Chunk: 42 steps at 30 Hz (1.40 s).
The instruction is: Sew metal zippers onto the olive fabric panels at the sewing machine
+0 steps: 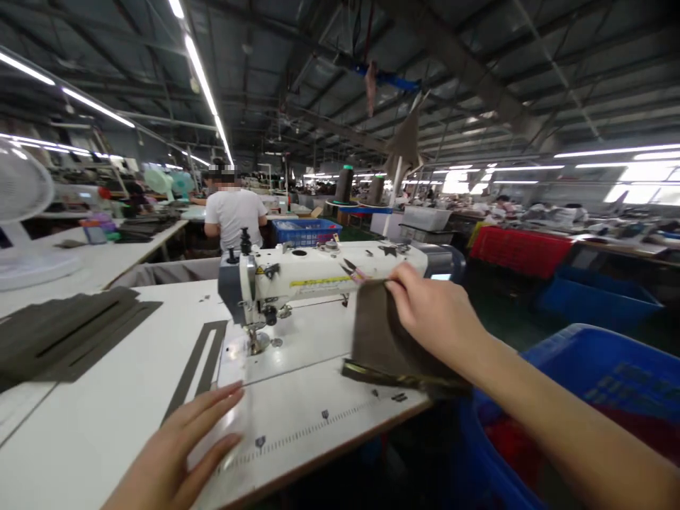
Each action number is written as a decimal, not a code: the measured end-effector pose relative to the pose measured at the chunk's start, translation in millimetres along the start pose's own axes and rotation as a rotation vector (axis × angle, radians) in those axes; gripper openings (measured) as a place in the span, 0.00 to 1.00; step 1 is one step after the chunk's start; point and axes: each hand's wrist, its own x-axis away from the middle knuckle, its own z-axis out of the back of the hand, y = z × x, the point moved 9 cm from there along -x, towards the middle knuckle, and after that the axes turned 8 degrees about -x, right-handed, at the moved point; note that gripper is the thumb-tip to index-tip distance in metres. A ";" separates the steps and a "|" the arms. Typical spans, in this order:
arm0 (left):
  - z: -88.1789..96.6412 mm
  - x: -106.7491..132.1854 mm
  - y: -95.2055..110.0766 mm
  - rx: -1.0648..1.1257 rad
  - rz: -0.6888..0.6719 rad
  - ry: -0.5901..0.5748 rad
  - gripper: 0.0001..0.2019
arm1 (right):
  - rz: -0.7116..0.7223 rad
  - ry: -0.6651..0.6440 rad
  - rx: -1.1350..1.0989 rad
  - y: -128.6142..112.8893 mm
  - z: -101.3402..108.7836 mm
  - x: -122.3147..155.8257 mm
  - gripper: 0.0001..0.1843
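My right hand [433, 308] pinches the top edge of a dark olive fabric piece [375, 329], which hangs over the right end of the sewing table [297, 418]. A shiny strip, perhaps a zipper, runs along its lower edge. Low at the left, my left hand [185, 443] lies over the tabletop with its fingers stretched out and holds nothing. Beyond that hand is a flat fabric piece with a long slot [197, 361]. A white sewing machine [324, 273] stands behind both hands, its presser foot [256, 341] near the left end.
Stacked dark fabric panels [69, 336] lie at the left. A blue plastic crate [574, 354] with red material inside stands at the right. Small scissors [351, 270] show by the machine arm. A person in a white shirt [234, 216] sits beyond, and a fan [24, 212] is far left.
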 end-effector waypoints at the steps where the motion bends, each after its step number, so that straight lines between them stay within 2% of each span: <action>1: -7.4 -3.9 10.7 0.091 0.056 -0.080 0.20 | 0.002 -0.058 -0.097 -15.7 -15.4 -3.3 0.09; 2: -16.0 -6.8 19.1 0.189 0.119 -0.152 0.21 | -0.006 -0.120 -0.211 -29.0 -34.6 -5.0 0.08; 4: -32.1 -10.1 27.3 0.464 0.257 -0.220 0.23 | -0.036 -0.243 -0.420 -49.9 -80.0 -2.3 0.06; 6: -50.6 -7.7 21.4 0.720 0.428 -0.251 0.25 | -0.069 -0.331 -0.531 -63.6 -124.4 7.6 0.04; 8: -68.0 0.5 6.4 0.888 0.613 -0.256 0.28 | -0.097 -0.375 -0.579 -70.3 -160.0 21.5 0.04; 10: -79.9 9.1 -7.4 0.962 0.743 -0.258 0.30 | -0.132 -0.404 -0.622 -71.0 -185.6 35.9 0.05; 13: -83.8 12.9 -15.3 0.930 0.780 -0.287 0.29 | -0.172 -0.420 -0.673 -66.6 -205.8 51.7 0.05; 16: -69.0 1.6 -12.6 0.629 0.619 -0.326 0.26 | -0.192 -0.416 -0.711 -61.6 -213.0 58.5 0.06; 19: -49.2 -18.4 1.1 0.176 0.281 -0.344 0.27 | -0.206 -0.404 -0.745 -58.6 -215.4 59.3 0.06; 22: -49.9 -27.6 12.7 -0.079 0.001 -0.425 0.31 | -0.214 -0.405 -0.788 -58.4 -216.2 57.3 0.07; 25: -55.0 -33.2 18.7 -0.144 -0.158 -0.450 0.26 | -0.216 -0.416 -0.830 -59.7 -216.3 54.4 0.07; 28: -55.5 -38.9 35.7 -0.155 -0.354 -0.406 0.14 | -0.223 -0.429 -0.857 -61.0 -217.6 52.8 0.07; 30: -55.6 -41.2 45.8 -0.166 -0.450 -0.403 0.11 | -0.231 -0.437 -0.871 -61.5 -219.1 52.7 0.07; 34: -53.6 -45.3 55.3 -0.198 -0.518 -0.426 0.08 | -0.256 -0.455 -0.904 -62.0 -222.6 51.1 0.06; 39: -56.7 -37.3 74.0 -0.294 -0.764 -0.412 0.08 | -0.312 -0.493 -0.980 -62.0 -229.1 42.8 0.05; 42: -61.8 -34.3 80.1 -0.353 -0.868 -0.400 0.10 | -0.367 -0.521 -1.042 -58.7 -232.5 41.4 0.05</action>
